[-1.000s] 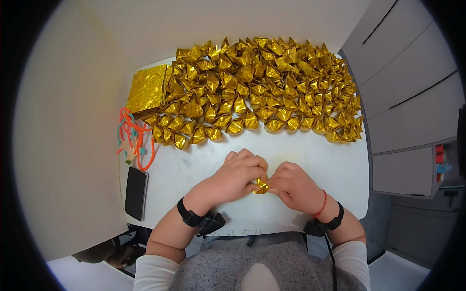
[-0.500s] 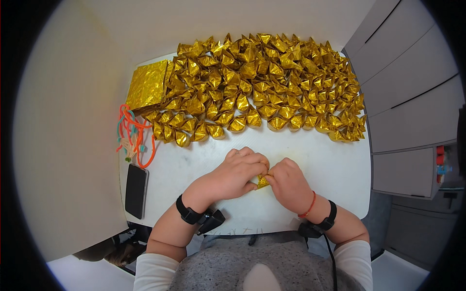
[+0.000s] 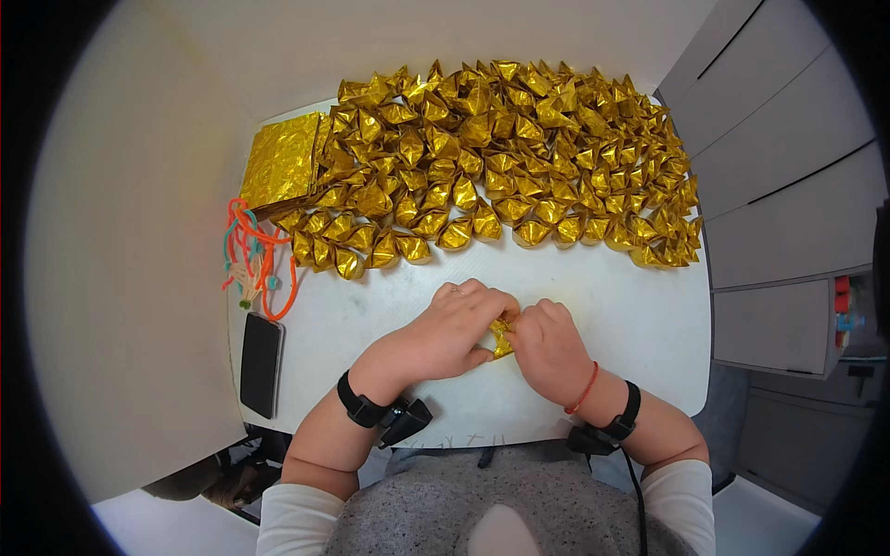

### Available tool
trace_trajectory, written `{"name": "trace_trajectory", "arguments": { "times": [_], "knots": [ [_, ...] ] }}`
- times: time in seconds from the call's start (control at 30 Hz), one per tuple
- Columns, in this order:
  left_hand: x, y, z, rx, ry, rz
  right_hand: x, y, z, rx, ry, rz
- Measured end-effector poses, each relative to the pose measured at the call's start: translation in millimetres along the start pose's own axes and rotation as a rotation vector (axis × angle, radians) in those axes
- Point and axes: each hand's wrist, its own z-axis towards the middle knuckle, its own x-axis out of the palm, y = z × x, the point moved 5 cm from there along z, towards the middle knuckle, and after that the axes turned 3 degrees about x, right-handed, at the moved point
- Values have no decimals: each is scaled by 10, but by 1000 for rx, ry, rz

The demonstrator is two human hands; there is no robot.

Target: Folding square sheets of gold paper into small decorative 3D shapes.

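Between my two hands, low over the white table, is a small piece of folded gold foil paper. My left hand curls around its left side, thumb at the near edge and fingers at the far edge. My right hand pinches it from the right, fingers bent inward. Much of the paper is hidden behind the fingers. Beyond my hands stand many rows of folded gold paper ingots, boat-shaped with pointed ends.
At the far left lies a stack of flat gold foil sheets. Below it is a tangle of orange and teal cord, then a dark phone near the left edge. A wall borders the left side; grey cabinets stand on the right.
My fingers have shifted slightly on the gold paper, and more of its surface shows between them. The right hand has turned a little. The ingots and other things stay in place.
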Motion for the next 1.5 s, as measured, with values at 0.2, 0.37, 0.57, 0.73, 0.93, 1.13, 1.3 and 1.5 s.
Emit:
{"name": "trace_trajectory", "arguments": {
  "times": [0.2,0.37,0.57,0.73,0.93,1.13,1.3,1.5],
  "knots": [
    [-1,5,-12,-3,-16,-6,18,25,9,8,3,-41],
    [5,15,-3,-3,-11,-13,-13,52,52,92,40,-98],
    [1,48,-18,9,-246,34,-87,2,68,250,-2,-93],
    [41,24,37,-84,-332,138,-88,-22,38,238,-20,-103],
    [51,-23,104,-127,-332,5,-108,-15,15,216,-57,-144],
    [111,32,114,-247,-339,-115,-121,-37,8,224,-72,-93],
    [180,205,85,-177,-657,-947,-152,-235,-6,359,-41,492],
    [234,83,60,-173,-730,-1066,11,-324,-161,722,-68,1179]
  ]
}}
